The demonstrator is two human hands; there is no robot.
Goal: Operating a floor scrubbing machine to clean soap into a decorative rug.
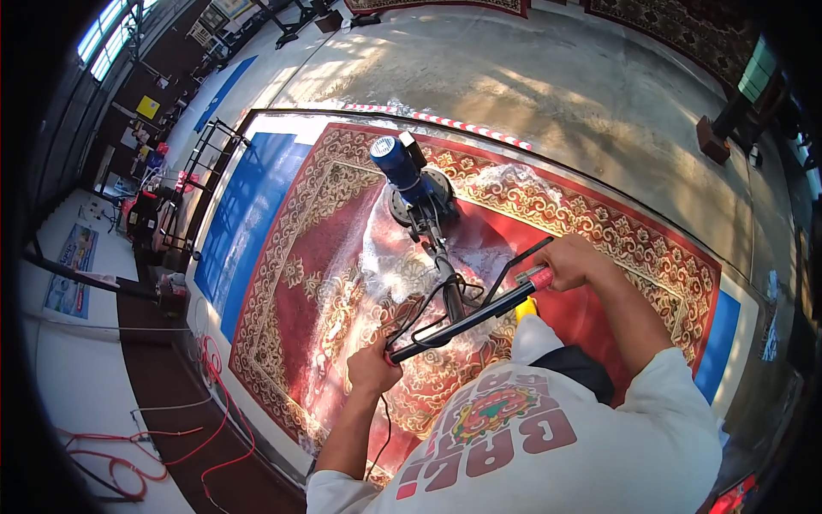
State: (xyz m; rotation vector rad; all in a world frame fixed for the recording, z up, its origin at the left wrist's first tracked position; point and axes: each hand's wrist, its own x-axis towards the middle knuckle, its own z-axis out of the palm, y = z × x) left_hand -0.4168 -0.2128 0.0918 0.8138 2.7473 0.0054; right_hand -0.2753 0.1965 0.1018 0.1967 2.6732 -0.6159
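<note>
Both ends of the handlebar (pixel 449 329) of a rotary floor scrubber are in my grasp. My left hand (pixel 374 367) wraps the left grip, and my right hand (pixel 570 262) closes around the red right grip (pixel 541 277), beside a black lever (pixel 521 258). Out in front stands the scrubber's blue motor (pixel 399 168) on its round dark head (pixel 420 200), which rests on a red patterned carpet (pixel 282 353). White foam (pixel 392 263) covers part of the pile around the head and towards me. A black cable (pixel 424 315) loops around the handle post.
Blue flooring (pixel 247 212) shows beside the carpet. Red hose (pixel 221 411) lies coiled at the left, near a black metal frame (pixel 205 173). Red-and-white tape (pixel 472 128) marks the far border. A yellow boot (pixel 526 308) is below the handlebar. More carpets (pixel 668 29) are at the back.
</note>
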